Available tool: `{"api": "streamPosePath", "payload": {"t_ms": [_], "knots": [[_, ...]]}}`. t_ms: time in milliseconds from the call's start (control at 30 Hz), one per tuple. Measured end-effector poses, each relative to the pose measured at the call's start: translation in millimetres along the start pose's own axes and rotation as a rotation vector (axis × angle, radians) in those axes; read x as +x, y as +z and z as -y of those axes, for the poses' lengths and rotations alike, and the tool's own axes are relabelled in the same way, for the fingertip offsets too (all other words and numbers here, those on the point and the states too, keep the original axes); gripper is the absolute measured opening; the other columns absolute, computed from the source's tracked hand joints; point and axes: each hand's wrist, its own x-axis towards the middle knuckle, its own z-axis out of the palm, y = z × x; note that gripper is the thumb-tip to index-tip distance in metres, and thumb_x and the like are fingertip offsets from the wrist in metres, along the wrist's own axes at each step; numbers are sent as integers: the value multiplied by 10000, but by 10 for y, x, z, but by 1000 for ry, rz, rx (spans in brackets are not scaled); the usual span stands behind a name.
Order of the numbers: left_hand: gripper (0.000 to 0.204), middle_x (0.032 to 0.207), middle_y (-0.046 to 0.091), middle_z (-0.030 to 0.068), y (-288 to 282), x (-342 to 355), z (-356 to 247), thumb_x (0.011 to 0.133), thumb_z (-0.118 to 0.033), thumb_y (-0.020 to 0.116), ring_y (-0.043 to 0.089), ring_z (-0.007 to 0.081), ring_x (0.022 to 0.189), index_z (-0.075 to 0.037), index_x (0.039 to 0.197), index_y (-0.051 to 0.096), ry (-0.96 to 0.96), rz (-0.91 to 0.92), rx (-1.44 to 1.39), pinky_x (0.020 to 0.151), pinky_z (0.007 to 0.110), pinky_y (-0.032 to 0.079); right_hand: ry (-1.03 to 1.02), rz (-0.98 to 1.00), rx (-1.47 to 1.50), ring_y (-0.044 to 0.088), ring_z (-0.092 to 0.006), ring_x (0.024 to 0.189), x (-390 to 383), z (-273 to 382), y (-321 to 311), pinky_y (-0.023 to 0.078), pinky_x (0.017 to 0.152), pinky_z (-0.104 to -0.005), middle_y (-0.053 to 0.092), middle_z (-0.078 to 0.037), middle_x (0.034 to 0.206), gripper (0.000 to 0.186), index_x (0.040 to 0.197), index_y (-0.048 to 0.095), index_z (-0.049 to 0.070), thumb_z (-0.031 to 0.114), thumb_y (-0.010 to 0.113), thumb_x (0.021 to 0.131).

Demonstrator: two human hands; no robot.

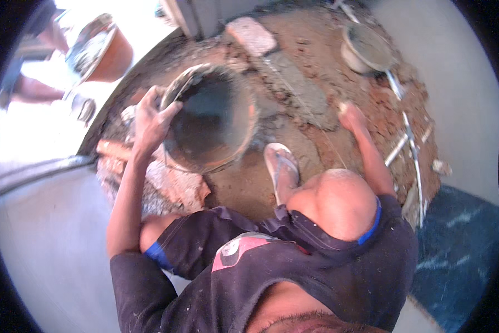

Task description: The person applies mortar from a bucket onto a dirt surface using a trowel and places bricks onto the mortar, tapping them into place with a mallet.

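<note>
My left hand (152, 116) is closed on the rim of a round tub (209, 114), thumb over the edge. The tub's dark interior faces me, and grey mortar crusts its rim. Over the dirt on the right, my right hand (351, 117) is closed, with a small pale bit showing at its fingers; what it holds is too blurred to name. Beside that hand runs a strip of wet grey mortar (299, 91) with a thin string along it. A reddish brick (251, 36) lies at the strip's far end. My sandalled foot (282, 166) stands between tub and strip.
A mortar-smeared bowl (366, 50) sits at the far right, near white pipes (411, 144). Broken masonry (177, 186) lies below the tub. At the far left, an orange tub (112, 55) holds grey mix beside another person's arm (38, 89). A dark slab (460, 255) lies at right.
</note>
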Motion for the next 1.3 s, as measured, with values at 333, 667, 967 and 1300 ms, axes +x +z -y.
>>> {"api": "streamPosePath", "payload": {"t_ms": [333, 667, 967, 1300], "knots": [[255, 957, 678, 57, -696, -75, -208, 831, 9, 720, 636, 105, 835, 3, 1044, 580, 31, -170, -493, 798, 254, 526, 170, -200, 648, 691, -339, 748, -56, 727, -203, 538, 683, -435, 709, -162, 879, 352, 1051, 644, 13, 239, 737, 798], [298, 1024, 699, 148, -1650, -89, -142, 848, 3, 718, 697, 190, 849, 27, 1120, 597, 127, -491, -486, 764, 292, 583, -119, 394, 1095, 585, -107, 579, -359, 1990, -324, 485, 517, -296, 645, -47, 786, 362, 1092, 608, -16, 210, 722, 833], [335, 1022, 681, 173, -2543, -280, -33, 839, 15, 733, 697, 222, 863, 84, 1119, 563, 86, -771, -372, 781, 319, 595, -226, 496, 1061, 597, -123, 593, -365, 2353, -149, 486, 550, -312, 664, -64, 805, 355, 1051, 617, -27, 233, 717, 831], [349, 1064, 682, 170, -2831, -375, -121, 830, -11, 750, 687, 221, 912, 121, 1125, 617, 135, -865, -272, 826, 301, 569, -246, 456, 1085, 584, -110, 586, -445, 2498, -31, 478, 544, -303, 661, -52, 785, 294, 1006, 640, -27, 201, 712, 834]]}}
